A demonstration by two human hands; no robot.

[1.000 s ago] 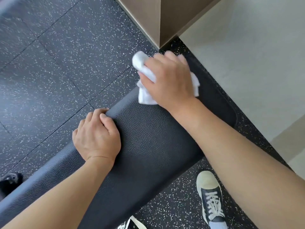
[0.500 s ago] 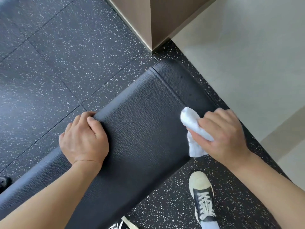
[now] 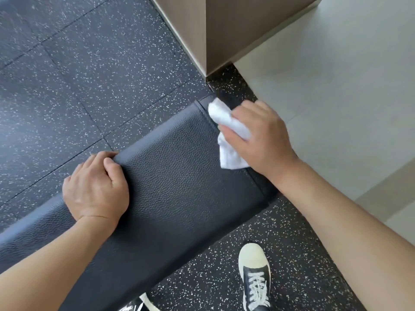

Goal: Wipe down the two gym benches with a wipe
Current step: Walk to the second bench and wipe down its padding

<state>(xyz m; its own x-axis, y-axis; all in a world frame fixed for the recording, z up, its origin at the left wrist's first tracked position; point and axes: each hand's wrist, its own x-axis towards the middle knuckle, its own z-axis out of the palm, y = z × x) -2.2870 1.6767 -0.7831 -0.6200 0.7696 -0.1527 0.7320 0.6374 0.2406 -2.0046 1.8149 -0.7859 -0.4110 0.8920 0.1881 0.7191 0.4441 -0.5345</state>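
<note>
right hand [image 3: 260, 135] grip: clutching wipe [image 3: 229, 140] at bench [image 3: 179, 187] end | left hand [image 3: 96, 187] grip: curled over bench edge

The bench [image 3: 179, 189] runs out of the picture at the lower left, so its far length and frame are unseen. Its end panel is mostly hidden under the right hand [image 3: 260, 138] and the wipe [image 3: 229, 133]. Part of the wipe is hidden inside that hand's grip. The fingertips of the left hand [image 3: 96, 189] curl over the bench edge out of sight. Both forearms are cut off by the bottom and right edges. A second shoe [image 3: 137, 305] is only partly visible at the bottom edge.
</note>
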